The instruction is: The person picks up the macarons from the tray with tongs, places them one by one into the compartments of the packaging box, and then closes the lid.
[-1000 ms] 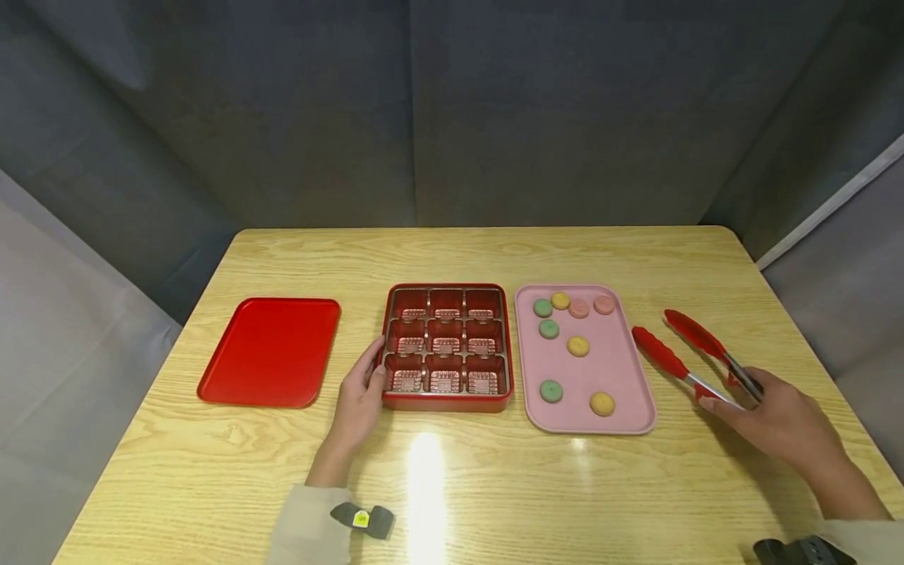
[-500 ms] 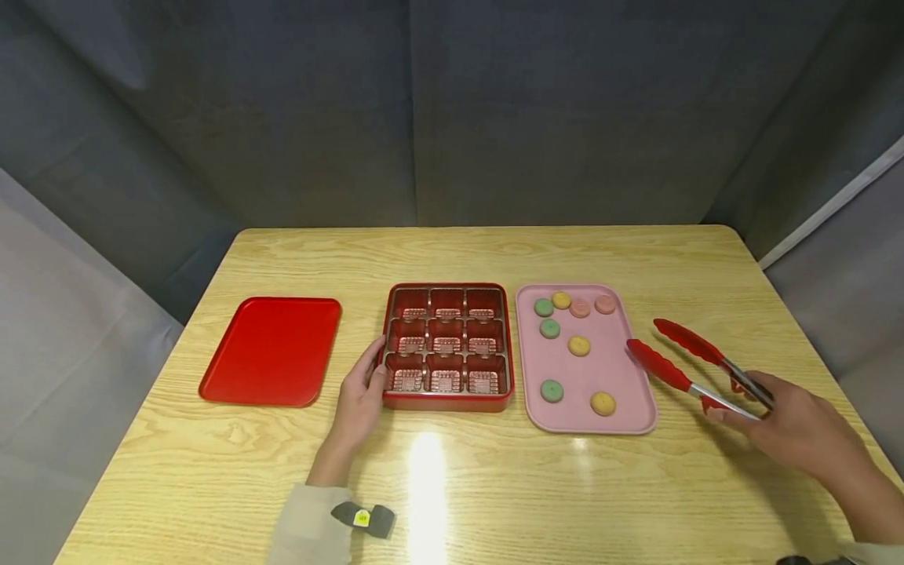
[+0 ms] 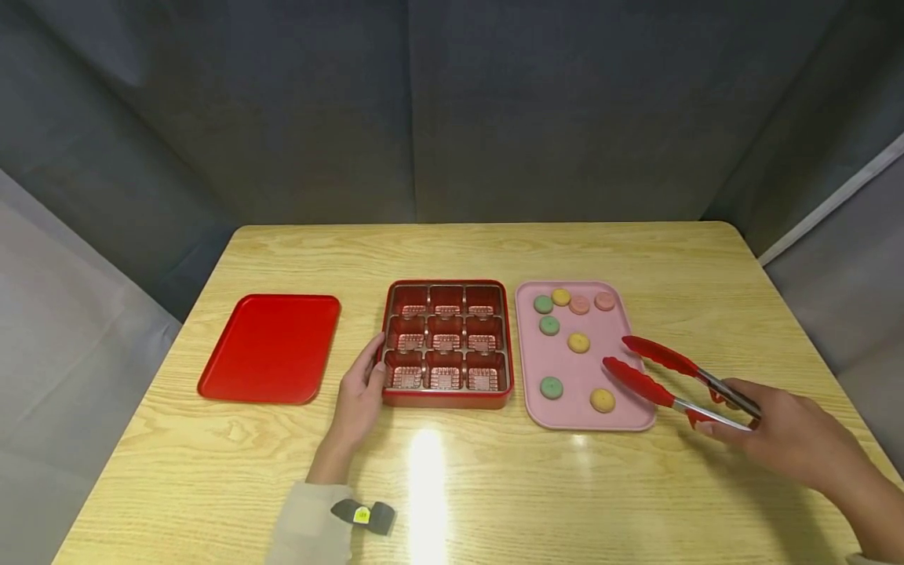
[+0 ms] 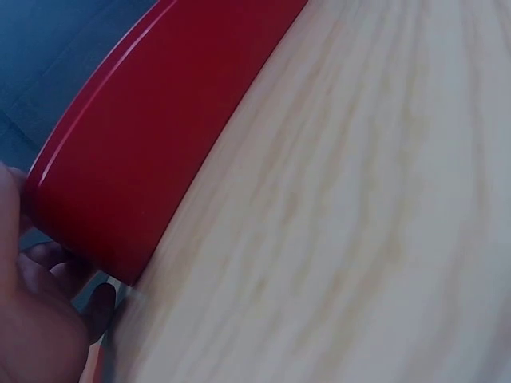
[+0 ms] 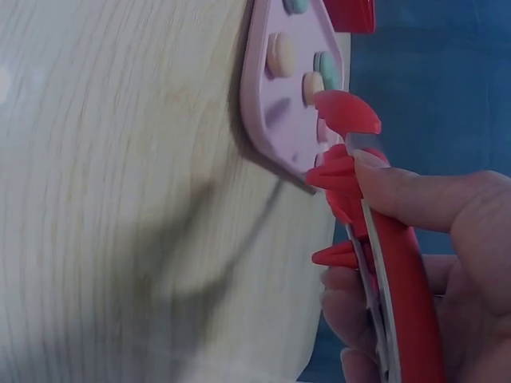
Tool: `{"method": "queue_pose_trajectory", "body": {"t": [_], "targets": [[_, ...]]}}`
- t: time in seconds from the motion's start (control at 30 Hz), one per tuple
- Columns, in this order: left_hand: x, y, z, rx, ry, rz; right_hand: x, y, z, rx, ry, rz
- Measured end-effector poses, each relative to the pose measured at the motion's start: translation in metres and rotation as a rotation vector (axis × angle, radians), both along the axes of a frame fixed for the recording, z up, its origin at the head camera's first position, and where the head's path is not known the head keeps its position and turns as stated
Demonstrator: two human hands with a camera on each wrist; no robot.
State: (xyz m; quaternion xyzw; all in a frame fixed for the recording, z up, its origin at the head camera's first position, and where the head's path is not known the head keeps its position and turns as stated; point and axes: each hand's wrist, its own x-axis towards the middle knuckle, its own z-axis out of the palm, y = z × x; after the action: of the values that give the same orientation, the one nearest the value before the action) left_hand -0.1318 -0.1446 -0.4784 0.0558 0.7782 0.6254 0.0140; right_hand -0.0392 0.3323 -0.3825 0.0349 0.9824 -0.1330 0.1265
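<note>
My left hand (image 3: 359,400) rests against the left side of a red box (image 3: 446,399); its fingers and thumb touch the wall in the left wrist view too, where the hand (image 4: 40,311) is partly cut off. A clear insert (image 3: 445,349) divides the box into several compartments. My right hand (image 3: 791,428) grips red-tipped metal tongs (image 3: 695,373). Their arms stand apart, with nothing between the tips, above the right part of a pink tray (image 3: 572,416). Several macarons lie on it: a yellow macaron (image 3: 603,400) nearest the tongs, a green macaron (image 3: 552,387) and a pink macaron (image 3: 604,301) among them.
A flat red lid or tray (image 3: 271,349) lies at the left of the wooden table (image 3: 480,486). Grey curtains (image 3: 551,110) hang behind and beside the table. The box and the pink tray stand close side by side.
My right hand and the tongs have moved; the tips went left and toward me, from beside the pink tray to above its right part. The left hand, box and macarons stay put.
</note>
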Motion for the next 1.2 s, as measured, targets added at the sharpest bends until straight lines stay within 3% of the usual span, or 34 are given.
{"method": "queue_pose_trajectory", "body": {"t": [0.4, 0.83, 1.2], "targets": [[0.0, 0.0, 0.0, 0.009, -0.001, 0.002, 0.008, -0.013, 0.012, 0.039, -0.056, 0.053], [-0.002, 0.0, -0.002, -0.015, -0.002, 0.006, 0.006, -0.009, 0.011, 0.038, -0.185, 0.082], [-0.002, 0.0, -0.002, -0.025, -0.017, 0.017, 0.008, -0.009, 0.008, 0.069, -0.148, 0.114]]}}
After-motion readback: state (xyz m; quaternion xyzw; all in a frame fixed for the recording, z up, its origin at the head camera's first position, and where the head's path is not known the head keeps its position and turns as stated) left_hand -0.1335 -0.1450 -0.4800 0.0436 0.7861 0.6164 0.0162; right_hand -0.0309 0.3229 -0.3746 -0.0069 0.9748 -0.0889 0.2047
